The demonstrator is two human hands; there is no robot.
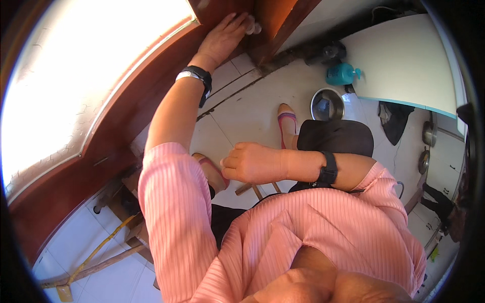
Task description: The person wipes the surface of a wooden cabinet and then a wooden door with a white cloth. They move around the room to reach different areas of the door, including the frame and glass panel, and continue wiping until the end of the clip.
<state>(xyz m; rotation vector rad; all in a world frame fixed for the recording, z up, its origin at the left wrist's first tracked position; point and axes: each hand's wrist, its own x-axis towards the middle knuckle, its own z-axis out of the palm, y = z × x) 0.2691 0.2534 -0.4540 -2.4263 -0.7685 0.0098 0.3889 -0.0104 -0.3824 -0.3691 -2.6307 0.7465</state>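
My left hand point(223, 41) reaches up to the dark corner of a reddish-brown wooden frame point(110, 113). Its fingers lie against a small, pale, crumpled thing point(253, 26); whether they grip it cannot be told. In front of my chest, my right hand point(255, 163) hangs with its fingers curled in, and nothing shows in it. Both wrists wear dark bands. Below the hands are my feet in striped shoes point(287, 115) on the tiled floor point(250, 94).
A metal basin point(327, 104) stands on the floor beside a teal pump bottle point(340, 74) and a white cabinet point(401, 60). Pans point(429, 133) are at the right. Wooden legs point(254, 189) show below my right hand; a forked wooden stick point(106, 263) lies lower left.
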